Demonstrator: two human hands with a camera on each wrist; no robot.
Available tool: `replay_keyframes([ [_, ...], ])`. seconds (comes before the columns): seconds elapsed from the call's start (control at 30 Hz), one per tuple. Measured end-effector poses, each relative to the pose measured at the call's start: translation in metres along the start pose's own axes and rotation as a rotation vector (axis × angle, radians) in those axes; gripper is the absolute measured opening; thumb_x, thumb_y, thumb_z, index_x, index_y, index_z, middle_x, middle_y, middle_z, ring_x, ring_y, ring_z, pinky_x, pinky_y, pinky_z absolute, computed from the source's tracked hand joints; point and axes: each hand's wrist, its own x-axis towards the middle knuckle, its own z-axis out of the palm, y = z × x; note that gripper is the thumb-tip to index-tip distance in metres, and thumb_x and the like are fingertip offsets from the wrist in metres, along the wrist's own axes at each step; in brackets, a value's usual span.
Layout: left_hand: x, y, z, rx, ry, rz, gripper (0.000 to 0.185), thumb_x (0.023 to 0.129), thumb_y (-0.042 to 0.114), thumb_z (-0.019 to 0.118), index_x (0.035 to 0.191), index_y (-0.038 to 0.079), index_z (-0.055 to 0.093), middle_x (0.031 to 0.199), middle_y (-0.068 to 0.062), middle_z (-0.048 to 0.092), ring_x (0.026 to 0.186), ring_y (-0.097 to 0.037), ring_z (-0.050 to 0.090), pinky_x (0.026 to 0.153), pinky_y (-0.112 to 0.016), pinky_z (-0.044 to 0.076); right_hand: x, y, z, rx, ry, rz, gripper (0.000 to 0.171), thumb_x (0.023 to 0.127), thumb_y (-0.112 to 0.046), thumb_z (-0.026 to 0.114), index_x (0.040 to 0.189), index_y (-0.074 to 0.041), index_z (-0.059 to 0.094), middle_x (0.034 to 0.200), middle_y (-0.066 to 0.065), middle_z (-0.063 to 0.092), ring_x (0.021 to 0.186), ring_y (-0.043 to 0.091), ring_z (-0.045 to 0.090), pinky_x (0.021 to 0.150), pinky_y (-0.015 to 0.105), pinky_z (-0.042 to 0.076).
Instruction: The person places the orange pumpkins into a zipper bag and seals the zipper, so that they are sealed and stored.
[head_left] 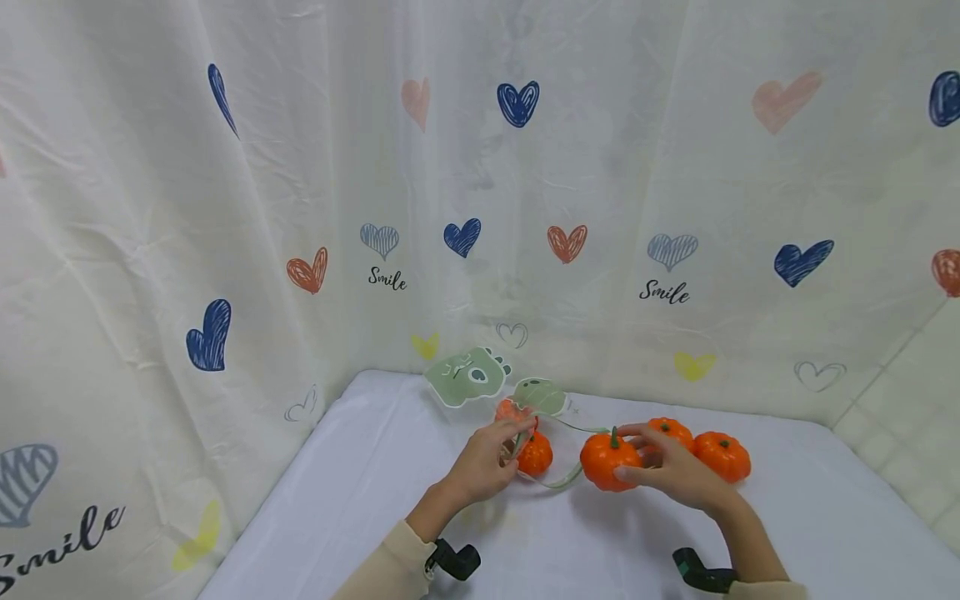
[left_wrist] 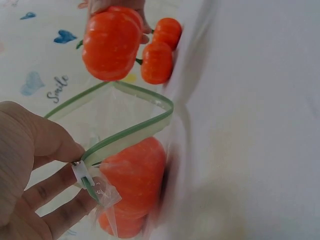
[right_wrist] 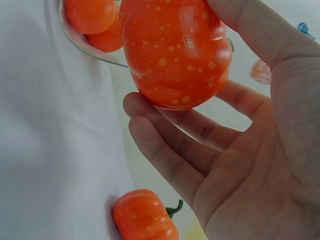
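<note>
Orange pumpkin [head_left: 606, 463] beside open bag [left_wrist: 135, 129]

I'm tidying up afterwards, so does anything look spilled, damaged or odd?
A faint yellowish patch on the otherwise plain white cloth, in front of the bag, might be a stain; nothing looks spilled or damaged.

The left forearm [head_left: 433, 512] and right forearm [head_left: 753, 542] reach over the table [head_left: 348, 496] toward its far edge, slanting inward from pale sleeves [head_left: 393, 562]. The left hand [head_left: 486, 460] pinches between thumb and fingers; the right hand [head_left: 671, 468], apart from it, grips with thumb and fingers, palm facing inward.
</note>
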Motion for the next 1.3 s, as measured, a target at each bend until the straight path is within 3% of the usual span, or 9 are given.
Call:
replay_keyframes([
  [0.7,0.000,-0.001,0.002,0.008,-0.001,0.020,0.068,0.086,-0.009,0.067,0.147,0.020,0.057,0.133,-0.006,0.067,0.091,-0.016,0.065,0.073,-0.014,0.055,0.015,-0.012,0.035,-0.043,-0.052,-0.049,0.065,0.086,-0.040,0.079,0.141,-0.019,0.055,0.129,0.013,0.059,0.098,0.021,0.061,0.080,0.035,0.057],
  [1.0,0.000,-0.001,0.005,0.009,-0.003,0.022,0.068,0.086,-0.010,0.066,0.147,0.019,0.056,0.136,-0.006,0.066,0.093,-0.013,0.064,0.075,-0.014,0.055,0.020,-0.013,0.049,-0.101,-0.015,-0.036,0.066,0.083,-0.043,0.082,0.139,-0.019,0.058,0.124,0.010,0.062,0.089,0.020,0.058,0.071,0.032,0.053],
  [1.3,0.000,-0.001,0.007,0.032,-0.018,0.015,0.067,0.086,-0.008,0.067,0.147,0.019,0.057,0.132,-0.004,0.068,0.091,-0.013,0.063,0.075,-0.014,0.055,0.027,-0.013,0.062,-0.086,0.014,-0.004,0.068,0.082,-0.043,0.083,0.139,-0.017,0.057,0.122,0.011,0.063,0.078,0.020,0.058,0.068,0.030,0.052],
])
